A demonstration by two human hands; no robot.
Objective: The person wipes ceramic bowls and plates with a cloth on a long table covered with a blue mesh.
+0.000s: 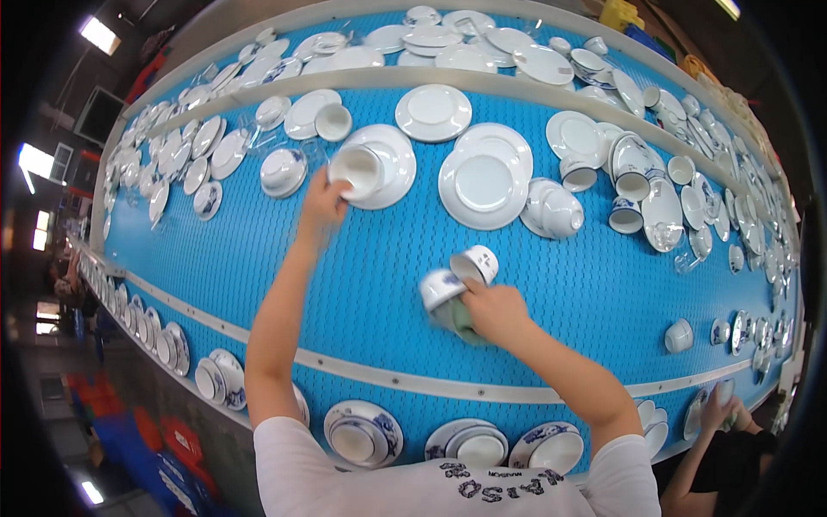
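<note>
My left hand (324,200) is closed on the rim of a white bowl (357,164), which overlaps a white plate (396,168) on the blue belt (379,267). My right hand (497,312) is closed round a white cup (476,262), a blue-patterned bowl (438,288) and a green cloth (465,326), over the middle of the belt. The bowl and cloth are smeared by motion. Just beyond the right hand lie stacked white plates (487,183). A wrapped bowl (283,171) stands left of my left hand.
A pale divider rail (482,394) separates the near lane, where blue-rimmed plates with bowls (363,433) stand in stacks. Beyond another rail (370,77), more plates (431,36) crowd the far lane. At the right, a co-worker's hands (724,409) hold a white piece and a cloth.
</note>
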